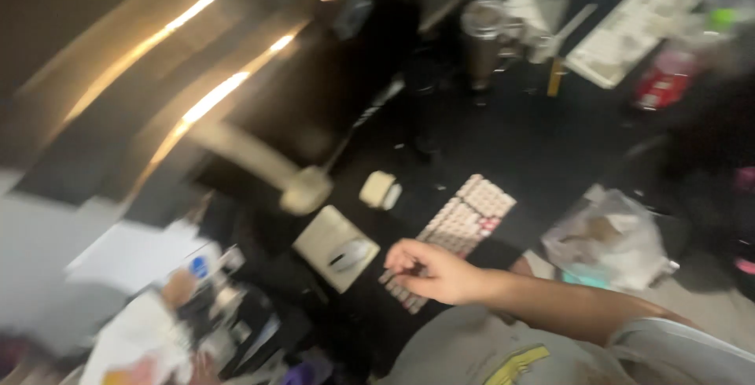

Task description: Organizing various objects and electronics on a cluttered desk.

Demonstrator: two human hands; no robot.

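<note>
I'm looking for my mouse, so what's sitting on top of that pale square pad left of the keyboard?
A light-coloured computer mouse lies on the pale pad. The picture is blurred, so smaller things there cannot be made out, and whatever is under the pad is covered. The right hand hovers beside it, over the keyboard.

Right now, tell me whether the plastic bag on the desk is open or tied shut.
Cannot tell. The plastic bag lies crumpled right of the keyboard, too blurred to show its mouth.
</note>
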